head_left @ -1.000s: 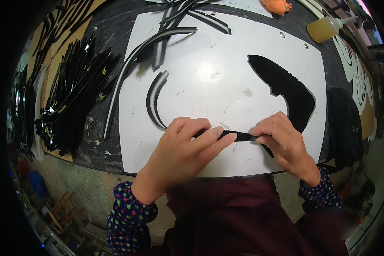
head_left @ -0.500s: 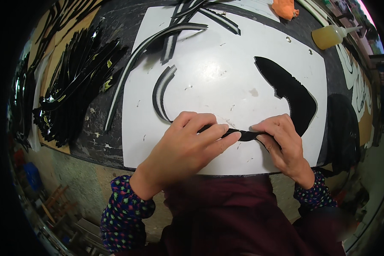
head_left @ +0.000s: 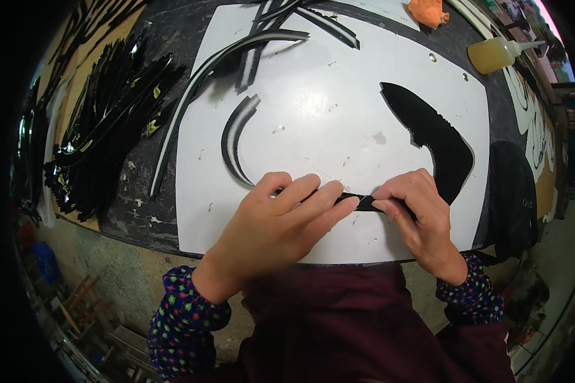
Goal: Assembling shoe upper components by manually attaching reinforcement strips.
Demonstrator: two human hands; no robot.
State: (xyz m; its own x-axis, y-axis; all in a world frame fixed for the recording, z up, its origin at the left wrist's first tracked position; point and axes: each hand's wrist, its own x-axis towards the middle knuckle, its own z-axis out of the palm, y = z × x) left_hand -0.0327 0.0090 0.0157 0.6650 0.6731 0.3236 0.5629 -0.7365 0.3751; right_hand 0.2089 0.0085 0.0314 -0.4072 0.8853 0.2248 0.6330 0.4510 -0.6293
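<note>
A narrow black strip with a pale band along its inner face point(head_left: 231, 137) curves over the white board and runs in under my left hand point(head_left: 281, 220). My left fingers are bent round it and press it. A short black stretch of it point(head_left: 364, 203) shows between the hands, with a light line on it. My right hand point(head_left: 415, 214) pinches that stretch between thumb and forefinger. Just behind the right hand lies a bent black flat piece point(head_left: 437, 137) with notched edges; whether it joins the strip is hidden by the fingers.
Several black-and-white strips point(head_left: 195, 83) cross at the board's far left. A heap of shiny black pieces point(head_left: 102, 127) lies left of the white board point(head_left: 313, 127). At the far right stand a bottle of yellowish liquid point(head_left: 492, 55) and an orange crumpled thing point(head_left: 427, 11). Black cloth point(head_left: 514, 198) hangs at the right edge.
My right hand has shifted slightly left along the strip, closer to my left hand. The board and the strips on the left appear shifted a little to the left.
</note>
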